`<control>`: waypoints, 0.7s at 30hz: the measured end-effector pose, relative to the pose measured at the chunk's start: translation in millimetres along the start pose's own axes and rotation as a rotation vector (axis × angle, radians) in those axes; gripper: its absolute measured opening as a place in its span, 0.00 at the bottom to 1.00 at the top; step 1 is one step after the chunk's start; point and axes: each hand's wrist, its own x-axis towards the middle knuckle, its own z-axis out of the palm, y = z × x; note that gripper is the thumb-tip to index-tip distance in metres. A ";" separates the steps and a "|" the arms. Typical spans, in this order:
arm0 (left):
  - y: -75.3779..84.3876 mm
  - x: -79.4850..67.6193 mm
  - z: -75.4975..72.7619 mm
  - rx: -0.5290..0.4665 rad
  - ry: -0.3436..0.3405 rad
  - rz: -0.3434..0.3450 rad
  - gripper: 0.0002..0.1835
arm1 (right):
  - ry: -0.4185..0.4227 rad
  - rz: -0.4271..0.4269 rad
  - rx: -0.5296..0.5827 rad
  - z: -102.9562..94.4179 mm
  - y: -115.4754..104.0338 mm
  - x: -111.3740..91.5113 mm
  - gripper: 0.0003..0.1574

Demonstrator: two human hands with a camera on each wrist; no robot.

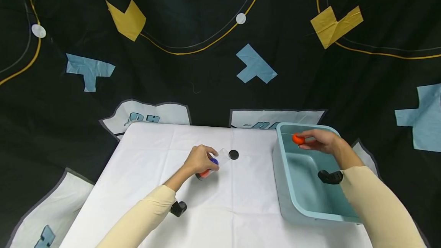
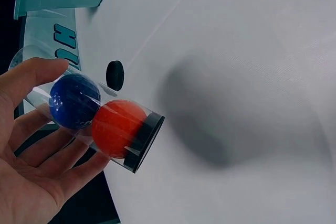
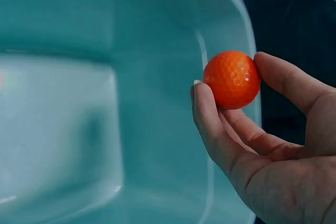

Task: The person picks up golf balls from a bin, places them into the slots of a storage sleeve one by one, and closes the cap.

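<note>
Now, at three o'clock, right hand (image 1: 321,141) pinches orange golf ball (image 3: 232,80); left hand (image 1: 201,160) grips clear tube (image 2: 98,109); transfer, apparently, next needs careful aim.

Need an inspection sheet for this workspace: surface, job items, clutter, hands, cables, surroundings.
Surface: white table, creased cover.
Job items: clear tube holding a blue ball and a red ball; black cap lying on the table; orange ball; teal bin on the table.
Clutter: nothing seen.
Hands: left hand grips the tube; right hand pinches the orange ball over the bin.
Cables: nothing certain; yellow lines behind look printed.
Surroundings: black backdrop.
</note>
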 end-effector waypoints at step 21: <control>11.3 4.9 -5.5 0.004 -0.002 0.019 0.22 | -0.069 -0.121 -0.253 93.9 -62.5 -8.4 0.33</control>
